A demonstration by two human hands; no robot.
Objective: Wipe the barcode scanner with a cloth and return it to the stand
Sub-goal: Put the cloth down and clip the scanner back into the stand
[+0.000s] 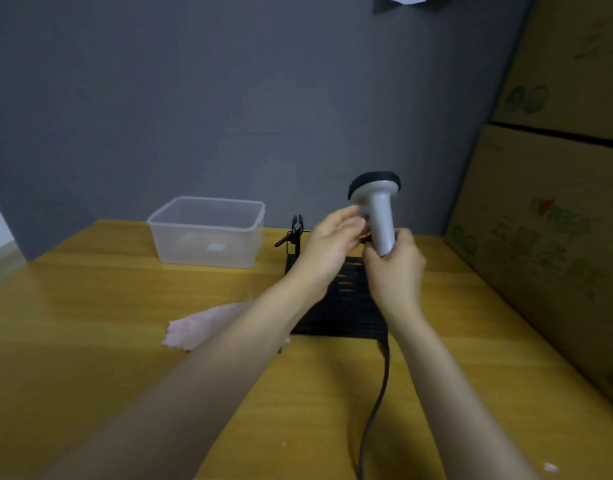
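Observation:
A light grey barcode scanner (pixel 379 209) with a black head stands upright above the black stand (pixel 346 306). My right hand (pixel 397 268) is closed around the bottom of its handle. My left hand (pixel 331 244) touches the handle just under the head, fingers loosely spread against it. The stand's black base lies flat on the wooden table (pixel 90 341), and its thin upright clip (pixel 295 230) rises at the back left. A pale pink cloth (pixel 204 327) lies crumpled on the table left of the stand, partly hidden by my left forearm. A black cable (pixel 378 403) runs from the stand toward me.
A clear plastic tub (pixel 208 233) sits at the back of the table, left of the stand. Stacked cardboard boxes (pixel 554 202) wall off the right side. A grey wall stands behind. A small white scrap (pixel 550 466) lies near the front right.

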